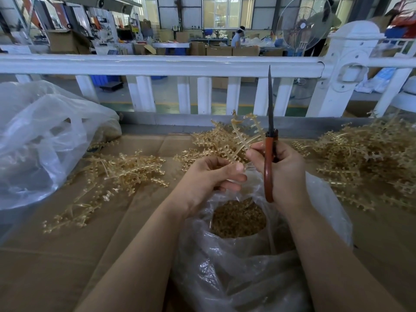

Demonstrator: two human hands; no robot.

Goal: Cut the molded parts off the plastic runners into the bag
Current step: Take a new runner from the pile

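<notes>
Here the runner point(242, 140) is being held just above the open bag point(238, 218), the left hand point(211, 174) pinching its stem. The right hand point(282, 170) is gripping the scissors point(269, 140), blades together and pointing up; tipping them down to each part's neck, over the mouth, would likely drop pieces inside.

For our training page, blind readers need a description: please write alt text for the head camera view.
Over an open clear bag of cut amber parts, the left hand holds a plastic runner while the right hand grips red-handled scissors, blades pointing up. More runners lie in heaps on the cardboard surface.
</notes>
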